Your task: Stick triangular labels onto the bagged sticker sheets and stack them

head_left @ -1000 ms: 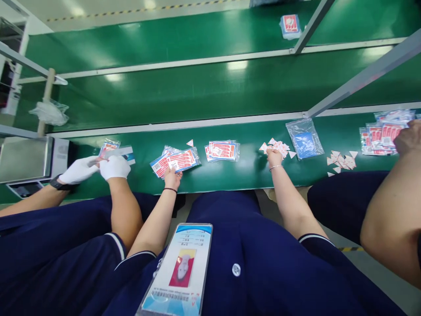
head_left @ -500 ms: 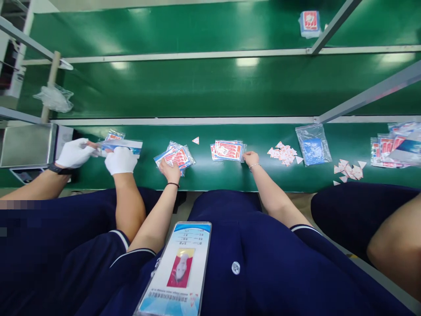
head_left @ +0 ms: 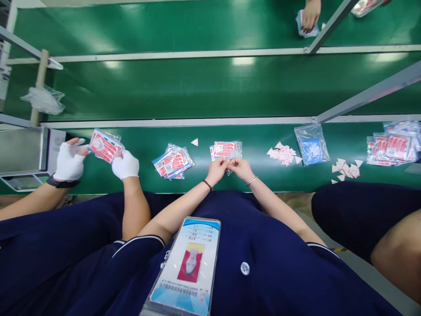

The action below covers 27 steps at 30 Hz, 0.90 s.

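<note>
My left hand (head_left: 217, 171) and my right hand (head_left: 241, 170) meet fingertip to fingertip at the near edge of a small stack. Both are closed in a pinch on the edge of a clear plastic bag (head_left: 239, 151) with a red-and-white printed card (head_left: 224, 148) inside. A bit of clear film shows below the fingertips; the exact grip is hidden. To the left lies a fanned pile of bagged cards (head_left: 174, 162), with a single white triangular piece (head_left: 195, 142) beyond it. On the right is a heap of triangular pieces (head_left: 283, 153).
At left, a co-worker's white-gloved hands (head_left: 126, 165) handle a bagged card (head_left: 104, 145) beside a metal-topped scale (head_left: 23, 149). A bag with blue contents (head_left: 312, 147), more triangles (head_left: 347, 169) and bagged cards (head_left: 394, 145) lie right. Another person's hand (head_left: 311, 17) is across the table.
My left hand has left the fanned pile and moved right to join my right hand, which has shifted slightly left and nearer. A hand has appeared at the far packet.
</note>
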{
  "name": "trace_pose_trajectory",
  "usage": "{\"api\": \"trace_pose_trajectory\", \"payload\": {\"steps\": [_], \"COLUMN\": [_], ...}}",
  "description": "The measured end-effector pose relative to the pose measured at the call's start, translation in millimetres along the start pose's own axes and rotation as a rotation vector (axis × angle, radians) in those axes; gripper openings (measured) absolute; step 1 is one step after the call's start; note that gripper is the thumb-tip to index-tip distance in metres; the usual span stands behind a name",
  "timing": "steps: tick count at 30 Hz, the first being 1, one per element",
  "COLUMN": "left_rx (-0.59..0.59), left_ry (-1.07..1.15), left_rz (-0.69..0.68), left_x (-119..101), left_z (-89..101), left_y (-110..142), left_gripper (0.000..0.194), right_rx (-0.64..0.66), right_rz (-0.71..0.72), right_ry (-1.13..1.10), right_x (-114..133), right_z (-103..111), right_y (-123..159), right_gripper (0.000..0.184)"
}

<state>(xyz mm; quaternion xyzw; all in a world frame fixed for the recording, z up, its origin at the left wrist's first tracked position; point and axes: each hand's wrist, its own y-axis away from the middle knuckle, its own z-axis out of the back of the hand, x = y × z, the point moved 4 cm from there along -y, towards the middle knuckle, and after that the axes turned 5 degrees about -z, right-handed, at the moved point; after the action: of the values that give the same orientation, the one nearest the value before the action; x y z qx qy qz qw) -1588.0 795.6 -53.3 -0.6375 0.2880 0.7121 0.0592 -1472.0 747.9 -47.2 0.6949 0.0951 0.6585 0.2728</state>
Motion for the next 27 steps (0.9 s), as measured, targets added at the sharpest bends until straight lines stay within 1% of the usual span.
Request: {"api": "trace_pose_trajectory", "payload": {"steps": [3, 4, 6, 8, 10, 15, 19, 23, 27], "left_rx": [0.041, 0.045, 0.041, 0.034, 0.034, 0.057, 0.103, 0.156, 0.179], "left_ry": [-0.017, -0.032, -0.068, -0.099, -0.121, -0.154, -0.152, -0.158, -0.203], "left_rz": [-0.007, -0.016, -0.047, -0.084, -0.117, -0.191, -0.226, -0.244, -0.252], "left_x": [-6.5, -8.6, -12.5, -16.0, -19.3, -27.7, -29.9, -28.3, -26.8], "left_z": [12.4, 15.0, 17.4, 17.2, 16.7, 17.8, 16.5, 14.7, 13.4], "left_y": [-1.0, -0.7, 0.7, 2.4, 3.5, 2.8, 2.6, 4.4, 5.3], "left_gripper": [0.023, 0.021, 0.020, 0.019, 0.019, 0.022, 0.024, 0.023, 0.021], "right_rx": [0.058, 0.059, 0.019, -0.046, -0.074, -0.011, 0.008, 0.017, 0.004], "right_rz": [0.004, 0.005, 0.017, 0.040, 0.044, -0.049, -0.104, -0.113, -0.114], "right_ry": [-0.042, -0.065, -0.080, -0.061, -0.087, -0.294, -0.332, -0.353, -0.360], "right_x": [3.3, 3.8, 5.2, 7.7, 10.5, 15.1, 16.4, 17.0, 15.9], "right_z": [-3.4, -3.8, -4.4, -6.1, -9.2, -14.5, -12.5, -11.7, -12.8], "right_y": [1.5, 1.4, 1.3, 2.1, 3.7, 7.3, 8.6, 11.2, 14.3], "right_gripper": [0.044, 0.045, 0.045, 0.044, 0.043, 0.046, 0.043, 0.042, 0.041]}}
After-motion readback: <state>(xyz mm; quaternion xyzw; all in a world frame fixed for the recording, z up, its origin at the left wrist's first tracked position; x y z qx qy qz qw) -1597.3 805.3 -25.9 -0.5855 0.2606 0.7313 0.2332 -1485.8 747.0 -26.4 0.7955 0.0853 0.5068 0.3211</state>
